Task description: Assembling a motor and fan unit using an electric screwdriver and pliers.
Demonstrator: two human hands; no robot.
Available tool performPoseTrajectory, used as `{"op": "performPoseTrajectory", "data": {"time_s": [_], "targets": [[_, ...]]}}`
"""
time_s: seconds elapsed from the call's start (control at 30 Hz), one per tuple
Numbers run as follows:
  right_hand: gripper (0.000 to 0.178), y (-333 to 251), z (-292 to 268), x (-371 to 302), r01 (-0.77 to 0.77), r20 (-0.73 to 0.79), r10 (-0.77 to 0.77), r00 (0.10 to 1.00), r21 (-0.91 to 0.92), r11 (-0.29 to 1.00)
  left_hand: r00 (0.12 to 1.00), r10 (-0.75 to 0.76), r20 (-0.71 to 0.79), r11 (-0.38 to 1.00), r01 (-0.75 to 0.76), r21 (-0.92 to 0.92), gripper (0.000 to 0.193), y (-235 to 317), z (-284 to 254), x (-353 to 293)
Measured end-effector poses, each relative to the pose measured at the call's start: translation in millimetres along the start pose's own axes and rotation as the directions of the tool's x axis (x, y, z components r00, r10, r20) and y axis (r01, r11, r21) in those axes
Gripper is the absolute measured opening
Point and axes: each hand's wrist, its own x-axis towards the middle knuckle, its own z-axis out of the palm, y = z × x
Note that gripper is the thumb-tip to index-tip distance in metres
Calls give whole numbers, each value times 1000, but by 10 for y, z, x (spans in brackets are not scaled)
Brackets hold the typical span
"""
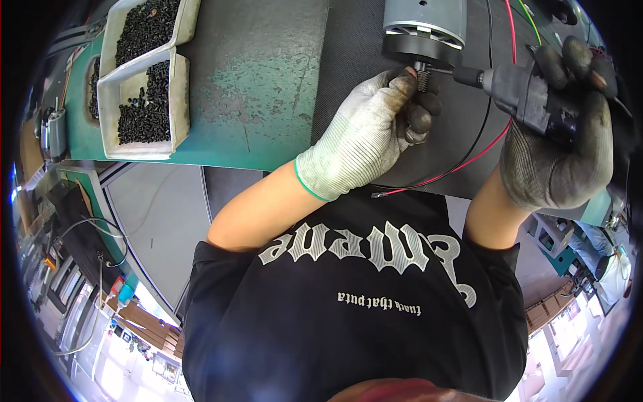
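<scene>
A silver cylindrical motor [425,15] with a black end ring lies at the top middle, its short threaded shaft [422,79] pointing toward me. My left hand [378,117], in a white glove with dirty fingertips, is closed with thumb and fingers around this shaft; the fingers partly hide it. My right hand [559,151], in a greyed glove, is wrapped round a dark power screwdriver [519,94]. The tool lies sideways, its thin bit [440,71] reaching left to the shaft just below the black ring. Whether a screw sits at the bit's tip is too small to tell.
Two white bins [179,100] of small black screws stand on the worn green tabletop [261,100] at the left. Red and black wires [429,182] cross the black mat [462,134] below the screwdriver. Another silver motor [56,134] is at the far left.
</scene>
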Motion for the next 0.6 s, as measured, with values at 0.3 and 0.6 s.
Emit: {"op": "performPoseTrajectory", "data": {"time_s": [0.3, 0.6], "targets": [[25, 28, -21, -91, 2, 0, -2, 1000, 192, 981, 999, 15, -31, 985, -9, 174, 35, 59, 24, -1], [35, 52, -30, 98, 538, 373, -489, 788, -805, 252, 949, 233, -213, 703, -13, 711, 29, 227, 282, -140]]}}
